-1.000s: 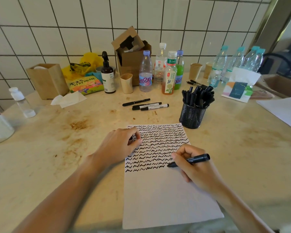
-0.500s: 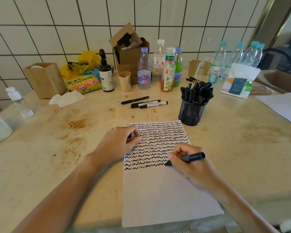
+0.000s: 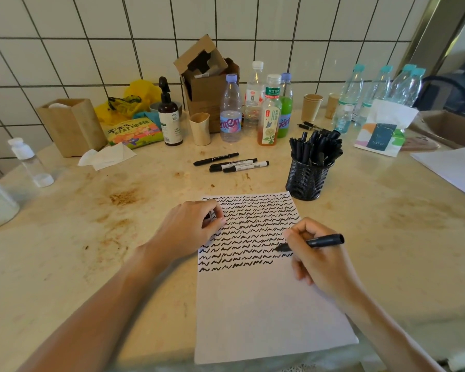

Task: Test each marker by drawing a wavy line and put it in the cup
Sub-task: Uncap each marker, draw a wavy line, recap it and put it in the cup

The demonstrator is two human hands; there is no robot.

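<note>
Right hand (image 3: 324,260) fingers (image 3: 293,233) were pinched on a black marker (image 3: 313,242), its tip at the right end of the lower wavy rows on the paper (image 3: 266,304); left hand (image 3: 188,228) fingers lay curled on the sheet's left edge around something small and dark, likely the cap, though too hidden to tell. Testing step looked in hand: next move would call for capping this marker and dropping it in the mesh cup (image 3: 306,179), already crowded, just past the paper's far right corner. Three loose markers (image 3: 232,163) waited on the table (image 3: 78,251).
</note>
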